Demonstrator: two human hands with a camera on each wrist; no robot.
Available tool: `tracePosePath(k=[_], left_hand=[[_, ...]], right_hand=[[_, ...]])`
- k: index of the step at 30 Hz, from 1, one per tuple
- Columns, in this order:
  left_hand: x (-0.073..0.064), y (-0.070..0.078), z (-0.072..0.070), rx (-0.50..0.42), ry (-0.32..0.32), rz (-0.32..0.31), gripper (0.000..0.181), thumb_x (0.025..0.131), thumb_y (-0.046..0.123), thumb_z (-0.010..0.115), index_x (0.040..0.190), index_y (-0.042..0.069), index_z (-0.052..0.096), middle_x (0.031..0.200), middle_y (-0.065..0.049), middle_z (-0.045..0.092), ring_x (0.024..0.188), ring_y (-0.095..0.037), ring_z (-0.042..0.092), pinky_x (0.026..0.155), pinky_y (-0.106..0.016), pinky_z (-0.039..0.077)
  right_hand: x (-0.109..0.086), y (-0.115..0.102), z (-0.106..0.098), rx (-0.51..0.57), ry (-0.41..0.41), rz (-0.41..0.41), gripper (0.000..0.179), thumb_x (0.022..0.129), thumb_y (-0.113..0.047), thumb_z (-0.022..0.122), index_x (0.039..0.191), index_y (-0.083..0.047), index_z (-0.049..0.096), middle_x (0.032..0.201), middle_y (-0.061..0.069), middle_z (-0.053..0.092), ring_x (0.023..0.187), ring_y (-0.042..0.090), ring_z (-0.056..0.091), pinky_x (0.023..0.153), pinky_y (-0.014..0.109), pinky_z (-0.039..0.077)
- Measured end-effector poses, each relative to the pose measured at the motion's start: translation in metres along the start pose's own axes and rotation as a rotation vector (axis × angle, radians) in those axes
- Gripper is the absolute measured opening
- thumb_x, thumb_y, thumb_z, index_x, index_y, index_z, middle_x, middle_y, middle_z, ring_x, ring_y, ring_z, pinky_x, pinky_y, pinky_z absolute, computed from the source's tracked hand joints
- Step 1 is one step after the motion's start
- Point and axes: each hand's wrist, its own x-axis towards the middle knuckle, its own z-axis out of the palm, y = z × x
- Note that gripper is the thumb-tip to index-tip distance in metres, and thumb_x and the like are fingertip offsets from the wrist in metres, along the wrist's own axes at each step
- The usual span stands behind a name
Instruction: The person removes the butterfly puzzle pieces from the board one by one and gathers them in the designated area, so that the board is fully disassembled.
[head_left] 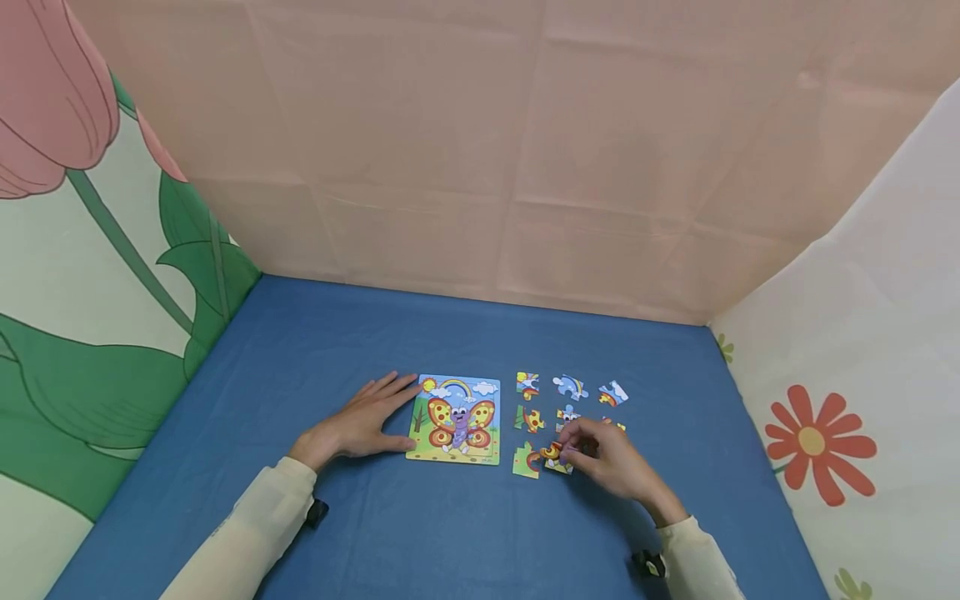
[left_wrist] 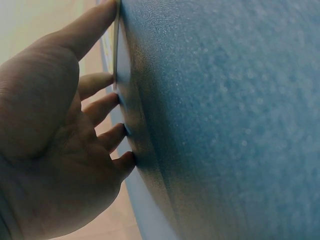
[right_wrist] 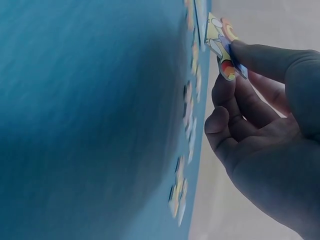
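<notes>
A square puzzle board [head_left: 487, 429] with a butterfly, a rainbow and a sun printed on it lies on the blue table. My left hand [head_left: 367, 422] rests at its left side, fingers spread and straight, the thumb and a fingertip at the board's edge. In the left wrist view, the other fingertips of that left hand [left_wrist: 60, 115] meet the table. To the right of the board, my right hand [head_left: 611, 458] pinches a jigsaw piece [right_wrist: 220, 42] between thumb and fingers, tilted and raised over the table. Yellow, orange and purple show on this piece.
Several loose jigsaw pieces lie in rough rows right of the board, among them a green one [head_left: 525, 461], a blue one [head_left: 571, 387] and a rainbow one [head_left: 612, 394]. The right hand partly hides others. Fabric walls [head_left: 480, 167] stand behind and at both sides.
</notes>
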Motion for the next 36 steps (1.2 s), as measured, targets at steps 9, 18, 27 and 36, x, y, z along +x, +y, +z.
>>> tracePosePath(k=[9,18,27,36], left_hand=[[0.001,-0.002,0.000,0.007,-0.001,0.000,0.097,0.102,0.049,0.085,0.177,0.009,0.038,0.188,-0.019,0.028,0.175,-0.054,0.017,0.140,-0.079,0.016],[0.000,-0.003,0.000,0.004,-0.004,0.005,0.098,0.102,0.050,0.084,0.178,0.010,0.037,0.188,-0.019,0.028,0.175,-0.054,0.017,0.139,-0.080,0.016],[-0.003,0.000,-0.001,0.001,-0.006,0.004,0.098,0.102,0.050,0.084,0.178,0.010,0.037,0.188,-0.020,0.028,0.175,-0.054,0.016,0.139,-0.080,0.015],[-0.002,-0.002,0.000,0.001,-0.001,0.005,0.098,0.102,0.050,0.084,0.178,0.010,0.037,0.188,-0.019,0.028,0.175,-0.054,0.016,0.140,-0.079,0.015]], right_hand=[[-0.013,0.011,-0.004,0.025,0.025,-0.023,0.015,0.102,-0.006,0.084,0.113,-0.014,0.078,0.096,0.000,0.078,0.082,0.008,0.069,0.069,0.023,0.057],[-0.014,0.016,0.001,-0.005,0.005,-0.025,0.012,0.104,-0.008,0.083,0.111,-0.016,0.078,0.095,-0.001,0.079,0.076,0.004,0.064,0.064,0.023,0.054],[-0.014,0.015,0.005,-0.060,0.018,-0.006,0.015,0.104,-0.006,0.082,0.112,-0.018,0.079,0.099,-0.005,0.079,0.079,0.002,0.063,0.067,0.021,0.054],[-0.014,0.015,0.005,-0.179,0.043,-0.012,0.023,0.102,-0.006,0.084,0.123,-0.016,0.083,0.104,-0.009,0.075,0.085,0.000,0.059,0.071,0.022,0.052]])
